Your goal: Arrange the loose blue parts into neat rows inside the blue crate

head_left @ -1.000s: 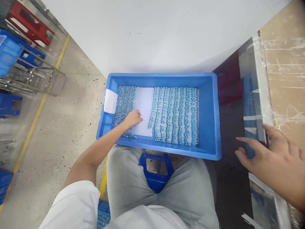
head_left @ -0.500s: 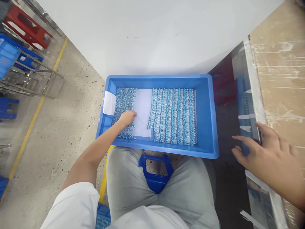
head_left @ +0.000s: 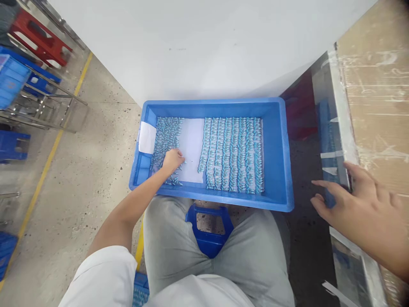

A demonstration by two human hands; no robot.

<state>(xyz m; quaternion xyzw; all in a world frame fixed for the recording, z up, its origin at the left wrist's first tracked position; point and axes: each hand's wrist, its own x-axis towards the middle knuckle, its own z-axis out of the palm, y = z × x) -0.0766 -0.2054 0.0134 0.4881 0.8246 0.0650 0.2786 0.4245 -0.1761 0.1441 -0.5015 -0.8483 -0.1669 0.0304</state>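
Note:
A blue plastic bin rests across my lap. Over its right part lie neat columns of small teal pieces with shiny, thin ends; looser, closely packed ones cover the left part. Between these two groups shows a bare strip of white sheet. My left hand is at the inner edge of the left group, thumb and fingers pinched together. A tiny bluish tip shows at the fingertips, apparently one of the pieces. My right hand is open, fingers spread, by the edge of the cardboard-topped surface at right.
A white panel stands right behind the bin. Cardboard under clear tape covers the surface at right. Below me is a blue stool. On the left floor are a red stool, metal frames and another blue bin.
My left hand has shifted slightly right, and a small bluish tip now shows at its fingertips. My right hand stays in place. The view has moved a little.

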